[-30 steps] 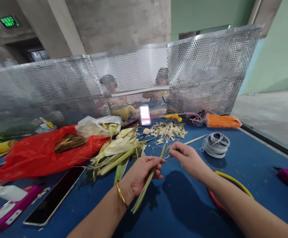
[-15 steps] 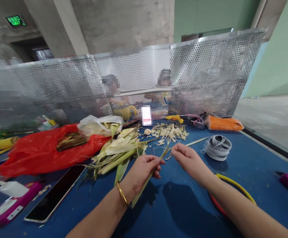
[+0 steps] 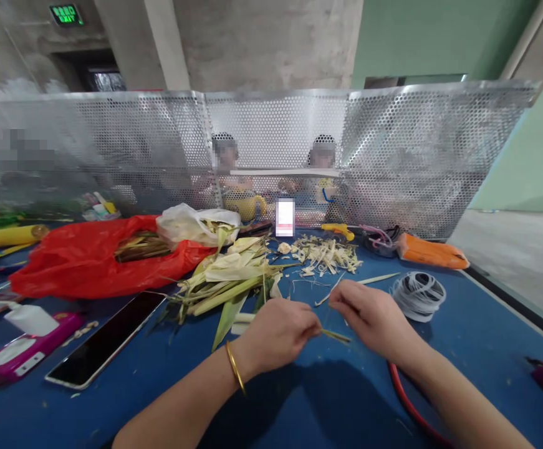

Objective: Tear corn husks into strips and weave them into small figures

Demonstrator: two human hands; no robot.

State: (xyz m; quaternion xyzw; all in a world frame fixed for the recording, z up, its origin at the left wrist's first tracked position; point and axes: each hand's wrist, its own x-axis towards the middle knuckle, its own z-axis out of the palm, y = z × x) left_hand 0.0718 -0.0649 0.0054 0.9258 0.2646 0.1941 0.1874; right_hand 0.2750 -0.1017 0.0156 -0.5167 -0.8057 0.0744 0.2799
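My left hand (image 3: 283, 327), with a gold bangle at the wrist, is closed around thin corn husk strips (image 3: 336, 337). Their narrow ends stick out to the right of the fist; the rest is hidden by the hand. My right hand (image 3: 369, 315) is raised just beside it, fingers pinched together. Whatever is between those fingers, if anything, is too small or hidden to make out. Behind my left hand lies a heap of pale green corn husks (image 3: 234, 277). Beyond my right hand are shredded husk scraps (image 3: 330, 255) and a spool of clear cord (image 3: 419, 296).
On the blue table (image 3: 149, 405) at left lie a red plastic bag (image 3: 79, 265), a black phone (image 3: 107, 340) and a magenta device (image 3: 28, 352). An orange packet (image 3: 432, 251) and a yellow glue gun (image 3: 338, 231) are near the perforated metal screen (image 3: 271, 125), with people behind it.
My left hand has turned over, so the husk strips now point right instead of up and away. My right hand stays pinched, slightly lower and to the right. The view has levelled.
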